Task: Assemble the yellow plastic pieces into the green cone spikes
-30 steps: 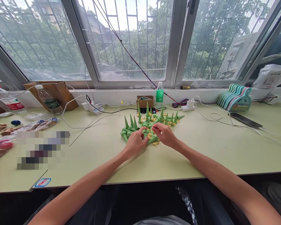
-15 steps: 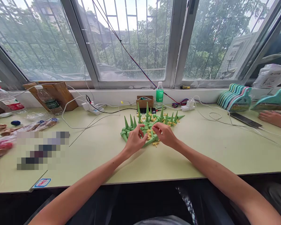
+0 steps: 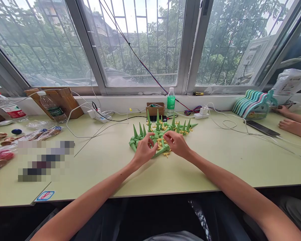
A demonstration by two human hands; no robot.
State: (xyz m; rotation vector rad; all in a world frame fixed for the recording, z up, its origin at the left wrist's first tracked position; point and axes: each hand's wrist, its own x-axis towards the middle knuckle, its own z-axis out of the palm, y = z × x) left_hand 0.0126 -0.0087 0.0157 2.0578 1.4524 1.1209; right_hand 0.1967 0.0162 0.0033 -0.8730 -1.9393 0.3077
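A pile of green plastic spikes (image 3: 157, 122), apparently plant watering spikes, covers the middle of the table. Several stand point up and others lie on their sides. Small yellow T-shaped valves (image 3: 167, 154) are scattered among them. My left hand (image 3: 145, 148) is curled at the pile's near side, with green plastic showing by its fingertips. Opposite it, my right hand (image 3: 177, 143) has its fingers pinched together. The fingertips of both hands are close but apart. What either hand grips blends into the pile and cannot be made out.
A green-labelled bottle (image 3: 171, 99) and small cardboard box (image 3: 155, 108) stand behind the pile. Power strips (image 3: 100, 115) trail white cables. Rightward lie a black phone (image 3: 263, 129), teal hangers (image 3: 252, 103) and another person's hands (image 3: 292, 124). Bottles (image 3: 54, 108) and bagged items (image 3: 40, 134) are leftward.
My hands and the pile look almost unchanged. On the right, the other person's hands have moved, and a teal hanger that lay apart is now against the row.
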